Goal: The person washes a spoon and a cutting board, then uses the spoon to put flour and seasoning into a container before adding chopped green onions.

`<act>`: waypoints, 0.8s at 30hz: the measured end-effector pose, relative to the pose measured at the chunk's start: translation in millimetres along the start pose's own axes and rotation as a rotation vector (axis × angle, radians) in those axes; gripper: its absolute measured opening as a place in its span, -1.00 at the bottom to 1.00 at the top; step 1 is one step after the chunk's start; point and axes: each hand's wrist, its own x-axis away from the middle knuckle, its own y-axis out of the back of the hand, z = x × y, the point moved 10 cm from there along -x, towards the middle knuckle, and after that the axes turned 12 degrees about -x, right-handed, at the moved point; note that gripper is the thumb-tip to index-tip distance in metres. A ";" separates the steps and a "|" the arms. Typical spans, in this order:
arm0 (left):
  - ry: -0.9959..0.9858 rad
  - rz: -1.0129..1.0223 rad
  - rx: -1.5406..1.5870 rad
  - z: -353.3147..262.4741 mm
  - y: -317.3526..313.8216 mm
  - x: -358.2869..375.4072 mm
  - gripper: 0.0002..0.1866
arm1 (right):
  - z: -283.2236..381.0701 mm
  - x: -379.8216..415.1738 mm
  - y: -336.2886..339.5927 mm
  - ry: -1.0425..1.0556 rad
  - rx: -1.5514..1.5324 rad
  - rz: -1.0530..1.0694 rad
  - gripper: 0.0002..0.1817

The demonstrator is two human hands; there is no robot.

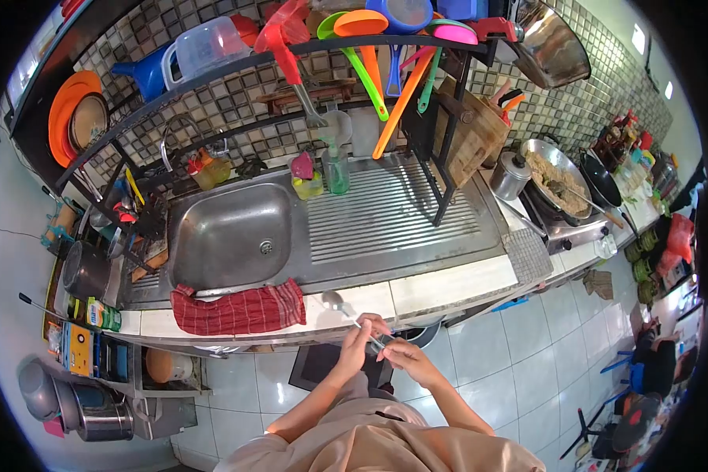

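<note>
A metal spoon (333,301) is held in front of my body, just over the near edge of the counter. Its bowl points up and left, towards the sink (236,228). The fingers of my left hand (357,346) are closed around its handle. My right hand (407,358) pinches the shiny handle end, close beside the left; the fingers partly hide it. To the left of the spoon, a red checked cloth (240,308) lies along the counter edge.
A ribbed metal drainboard (393,208) adjoins the sink. Above hangs a black rack (322,49) with colourful ladles and tubs. At right, a pan of food (554,177) sits on the stove (570,236). Pots (102,413) stand at lower left.
</note>
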 end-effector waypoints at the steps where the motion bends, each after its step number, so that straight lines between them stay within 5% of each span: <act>1: 0.019 -0.067 0.033 4.2 12.3 -4.8 -0.49 | 6.5 -3.3 4.0 0.063 0.095 -0.018 -0.74; 5: 0.125 -0.463 0.146 27.3 83.9 -29.3 -0.49 | 21.3 -14.4 24.1 0.193 0.372 -0.070 -0.74; 12: -0.002 -0.495 0.560 3.2 139.9 -65.1 -0.60 | 18.9 -21.4 57.3 -0.149 -0.235 -0.044 -0.72; 14: 0.021 -0.444 0.608 0.6 140.6 -72.8 -0.61 | 32.7 -36.1 61.1 -0.112 -0.047 -0.150 -0.75; 16: 0.017 -0.419 0.620 7.1 148.6 -78.5 -0.62 | 49.4 -57.2 69.0 0.144 0.261 -0.200 -0.76; 17: 0.055 -0.404 0.658 10.7 150.9 -81.6 -0.63 | 55.7 -64.6 55.3 0.025 0.050 -0.160 -0.76; 24: 0.066 -0.545 0.592 19.8 196.9 -98.6 -0.65 | 59.5 -130.0 4.7 0.028 0.155 0.104 -0.72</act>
